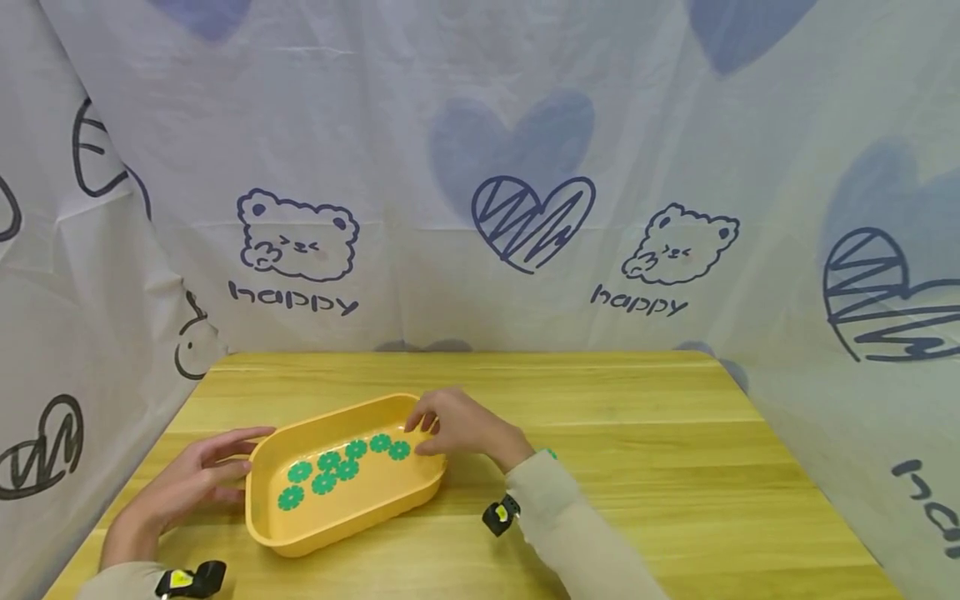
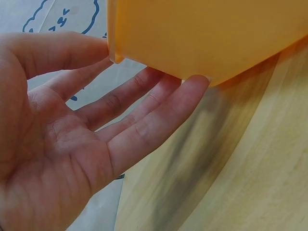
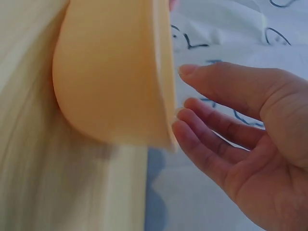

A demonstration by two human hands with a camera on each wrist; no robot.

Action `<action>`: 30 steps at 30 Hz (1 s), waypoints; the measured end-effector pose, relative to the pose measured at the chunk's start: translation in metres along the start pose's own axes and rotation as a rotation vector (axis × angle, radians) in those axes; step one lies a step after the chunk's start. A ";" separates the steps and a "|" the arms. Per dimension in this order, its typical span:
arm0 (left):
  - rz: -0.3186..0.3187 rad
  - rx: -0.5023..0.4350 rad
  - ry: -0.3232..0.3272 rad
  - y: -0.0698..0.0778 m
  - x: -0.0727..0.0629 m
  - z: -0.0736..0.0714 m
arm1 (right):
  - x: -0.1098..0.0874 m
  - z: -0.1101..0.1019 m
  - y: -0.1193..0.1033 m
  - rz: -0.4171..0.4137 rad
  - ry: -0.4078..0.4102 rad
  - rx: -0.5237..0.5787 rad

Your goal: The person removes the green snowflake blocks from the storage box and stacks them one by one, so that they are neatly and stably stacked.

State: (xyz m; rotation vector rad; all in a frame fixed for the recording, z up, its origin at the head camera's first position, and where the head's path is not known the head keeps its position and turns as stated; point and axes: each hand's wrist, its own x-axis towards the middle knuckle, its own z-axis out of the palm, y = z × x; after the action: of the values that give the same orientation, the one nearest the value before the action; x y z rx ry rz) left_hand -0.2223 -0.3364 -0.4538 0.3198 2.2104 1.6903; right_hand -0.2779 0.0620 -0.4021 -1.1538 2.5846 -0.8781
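Note:
A yellow oblong tray [image 1: 375,490] with raised walls sits at an angle on the table, several green flower-shaped discs [image 1: 324,482] lying on its floor. At the tray's left end is my left hand [image 1: 195,475]; in the left wrist view its thumb meets the rim, while its nearly straight fingertips touch the lower edge of the wall. My right hand [image 1: 468,425] reaches over the right end with loosely bent fingers. Seen from the right wrist, those fingers [image 3: 207,139] are spread beside the tray's rim [image 3: 166,86] with nothing between them and the thumb.
Another green piece [image 1: 552,454] shows partly behind the right sleeve. The wood-grain table [image 1: 675,500] extends to the right of the tray. White cloth [image 1: 405,167] printed with hearts and bears hangs behind and along both sides.

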 end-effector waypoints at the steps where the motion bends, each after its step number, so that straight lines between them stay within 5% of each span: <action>1: -0.001 -0.001 -0.001 -0.001 0.000 0.000 | 0.004 0.004 -0.001 -0.006 -0.003 -0.024; 14: -0.003 0.019 0.011 0.001 0.001 -0.001 | 0.036 0.041 -0.005 0.046 -0.025 -0.229; 30: 0.025 0.024 0.006 0.000 0.000 0.000 | 0.051 0.057 -0.009 0.115 -0.033 -0.423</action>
State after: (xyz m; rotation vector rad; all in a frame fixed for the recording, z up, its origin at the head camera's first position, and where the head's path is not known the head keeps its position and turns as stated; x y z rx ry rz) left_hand -0.2223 -0.3370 -0.4540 0.3497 2.2417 1.6805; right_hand -0.2856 -0.0054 -0.4385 -1.0825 2.8572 -0.2896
